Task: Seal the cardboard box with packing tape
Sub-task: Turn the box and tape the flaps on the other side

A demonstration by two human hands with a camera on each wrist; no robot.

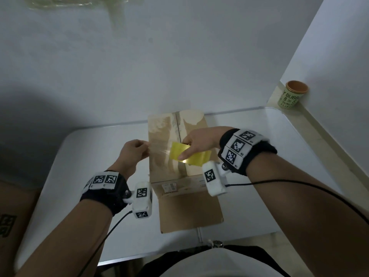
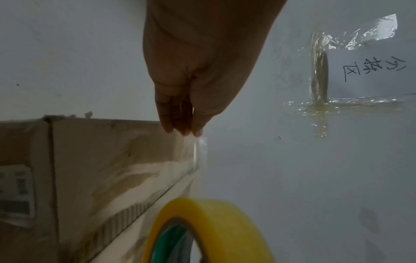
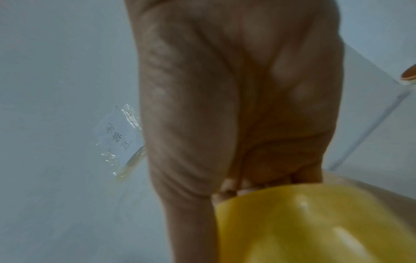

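Note:
A brown cardboard box (image 1: 163, 162) stands mid-table with its top flaps closed along a centre seam. My right hand (image 1: 185, 149) grips a yellow roll of packing tape (image 1: 191, 156) above the box top; in the right wrist view the fingers (image 3: 234, 186) curl over the roll (image 3: 315, 222). My left hand (image 1: 145, 148) hovers at the box's left edge and pinches the free end of the tape (image 2: 199, 153) between fingertips (image 2: 180, 128). A clear strip stretches from that end across the box top (image 2: 101, 160) to the roll (image 2: 213, 222).
The white table (image 1: 269, 156) stands against a white wall. A green cup with an orange rim (image 1: 293, 94) sits on a ledge at the right. A taped paper note (image 2: 371, 71) hangs on the wall. Another brown carton (image 1: 12, 216) is at the lower left.

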